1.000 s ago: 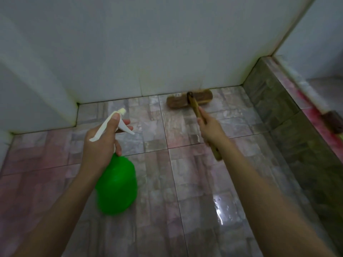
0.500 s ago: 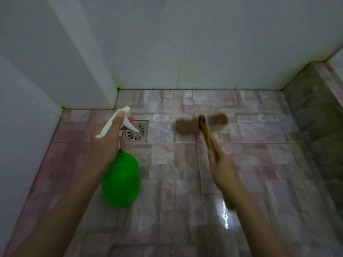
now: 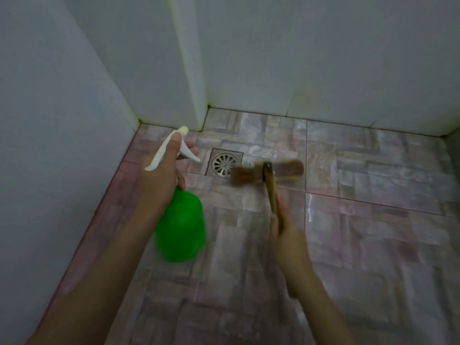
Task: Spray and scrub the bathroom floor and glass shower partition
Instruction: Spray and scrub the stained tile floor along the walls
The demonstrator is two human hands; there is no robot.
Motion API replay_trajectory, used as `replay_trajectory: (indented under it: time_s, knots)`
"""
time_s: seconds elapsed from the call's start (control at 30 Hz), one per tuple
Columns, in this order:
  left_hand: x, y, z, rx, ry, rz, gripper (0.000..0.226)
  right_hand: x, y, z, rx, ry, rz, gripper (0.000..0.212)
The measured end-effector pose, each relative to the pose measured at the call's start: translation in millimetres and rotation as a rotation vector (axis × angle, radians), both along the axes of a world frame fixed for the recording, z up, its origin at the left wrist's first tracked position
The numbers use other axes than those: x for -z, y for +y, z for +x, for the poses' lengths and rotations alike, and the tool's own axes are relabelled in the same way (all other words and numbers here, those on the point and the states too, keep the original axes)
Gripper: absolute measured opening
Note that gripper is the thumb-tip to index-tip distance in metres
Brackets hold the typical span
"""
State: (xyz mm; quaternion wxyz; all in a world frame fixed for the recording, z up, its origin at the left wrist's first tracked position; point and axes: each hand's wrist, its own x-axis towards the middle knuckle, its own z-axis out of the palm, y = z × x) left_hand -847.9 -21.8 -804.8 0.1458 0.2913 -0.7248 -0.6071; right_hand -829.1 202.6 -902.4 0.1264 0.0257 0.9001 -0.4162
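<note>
Underfoot, the tiled floor (image 3: 373, 245), in pinkish-grey patterned squares, spreads out from the round metal drain (image 3: 225, 164) and shines wet to the right of it. White walls (image 3: 298, 58) rise behind and to the left of the drain, with a jutting corner just behind it. Left of the drain and nearer the person, a green spray bottle (image 3: 180, 232) hangs in the air, its contents hidden by the coloured plastic. The left hand (image 3: 159, 185) grips its neck, one finger lying along the white sprayer (image 3: 164, 150). Just right of the drain, a blurred brown scrubbing brush (image 3: 267, 170) is down at the tiles, its head reaching the drain's right edge. The right hand (image 3: 288, 242) is clenched round its wooden handle.
</note>
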Motion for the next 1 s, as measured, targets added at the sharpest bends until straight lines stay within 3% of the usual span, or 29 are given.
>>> replay_trajectory:
  time_s: [0.1, 0.17, 0.37, 0.57, 0.77, 0.9, 1.0]
  knots:
    - [-1, -10, 12, -0.03, 0.007, -0.032, 0.042, 7, -54, -87, -0.081, 0.035, 0.004, 0.049]
    - [1, -18, 21, -0.063, 0.018, -0.014, 0.031, 1, -74, -133, -0.111, 0.033, 0.01, 0.048]
    - [10, -29, 28, -0.106, -0.046, 0.009, 0.044, -12, -43, -25, -0.183, -0.07, -0.016, 0.051]
    - [6, -16, 36, -0.04, -0.059, -0.047, 0.032, -10, -68, -143, -0.155, -0.03, 0.072, 0.049]
    - [-9, 7, 39, 0.083, -0.091, -0.008, 0.04, -34, 37, -3, -0.079, -0.065, 0.077, 0.051]
    - [0, 51, 36, 0.208, -0.087, -0.03, 0.038, -26, 90, -36, 0.041, -0.084, 0.193, 0.049]
    - [9, 52, 34, 0.261, -0.085, -0.021, 0.032, -27, 93, -74, 0.065, -0.071, 0.148, 0.048]
